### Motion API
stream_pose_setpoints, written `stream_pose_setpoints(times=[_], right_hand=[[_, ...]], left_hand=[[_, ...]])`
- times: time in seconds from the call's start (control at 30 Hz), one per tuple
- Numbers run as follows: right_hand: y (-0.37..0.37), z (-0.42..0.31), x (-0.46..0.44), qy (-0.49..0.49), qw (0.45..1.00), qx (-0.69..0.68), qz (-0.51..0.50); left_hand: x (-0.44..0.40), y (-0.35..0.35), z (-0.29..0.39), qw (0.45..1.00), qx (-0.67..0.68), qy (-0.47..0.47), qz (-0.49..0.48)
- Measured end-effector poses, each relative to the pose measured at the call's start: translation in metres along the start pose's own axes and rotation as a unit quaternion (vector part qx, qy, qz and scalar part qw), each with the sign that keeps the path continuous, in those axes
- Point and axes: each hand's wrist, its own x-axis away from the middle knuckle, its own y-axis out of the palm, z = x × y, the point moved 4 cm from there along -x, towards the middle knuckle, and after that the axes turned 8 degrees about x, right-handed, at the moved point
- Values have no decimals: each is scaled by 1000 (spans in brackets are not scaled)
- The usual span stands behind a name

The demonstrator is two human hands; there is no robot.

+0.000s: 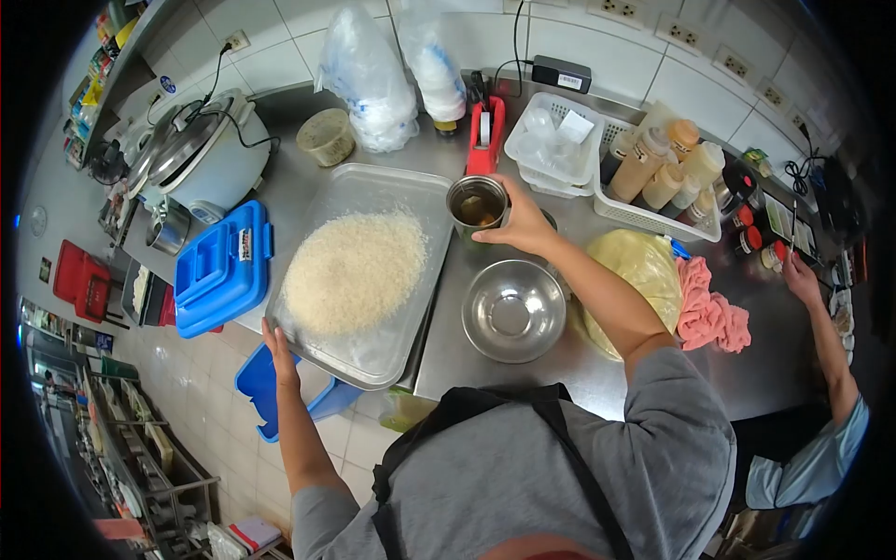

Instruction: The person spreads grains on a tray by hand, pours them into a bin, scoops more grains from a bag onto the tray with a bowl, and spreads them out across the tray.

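Note:
A metal cup (477, 203) with some dark liquid in it is gripped by my right hand (519, 219) above the counter. Just below it stands an empty-looking steel bowl (513, 311). My left hand (279, 349) has its fingers spread at the lower left edge of a metal tray (322, 201). White grains (355, 271), which look like rice, lie heaped on this tray. Left of the tray is a blue plastic lid (222, 269).
A rice cooker (210, 154), a tub (326, 137), plastic bags (373, 93) and a red tape dispenser (484, 135) line the back. Baskets with bottles (644, 163), a yellow bag (635, 275) and a pink cloth (709, 313) lie right. Another person's hand (800, 277) is far right.

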Motion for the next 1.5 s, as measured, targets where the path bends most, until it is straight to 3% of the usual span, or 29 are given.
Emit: stream_pose_setpoints(times=[0.17, 0.27, 0.33, 0.43, 0.67, 0.73, 0.87, 1.17, 1.5], right_hand=[[-26, -82, 17, -38, 999, -34, -9], [-42, -118, 33, -63, 995, -70, -14], [-57, -142, 48, -154, 987, -41, -6], [-78, -169, 75, -185, 980, -65, -29], [-109, -194, 133, -204, 973, -102, -17], [-114, -195, 149, -166, 977, -131, -38], [-124, -200, 170, -123, 982, -139, -35], [-114, -208, 156, -224, 970, -81, -45], [-99, -223, 138, -256, 960, -100, -50]], left_hand=[[1, 0, -4, 999, 33, -32, 3], [-5, -12, -16, 1000, -1, -5, -7], [-15, -20, -36, 999, -21, 41, -24], [-5, -9, -15, 999, -15, 35, -38], [-3, -6, -7, 996, -19, 56, -62], [0, -7, -6, 999, -13, 8, -38], [0, -13, -12, 999, -9, 22, -46], [1, -1, 0, 998, -48, 27, -23], [-2, -4, -4, 996, -84, 37, -22]])
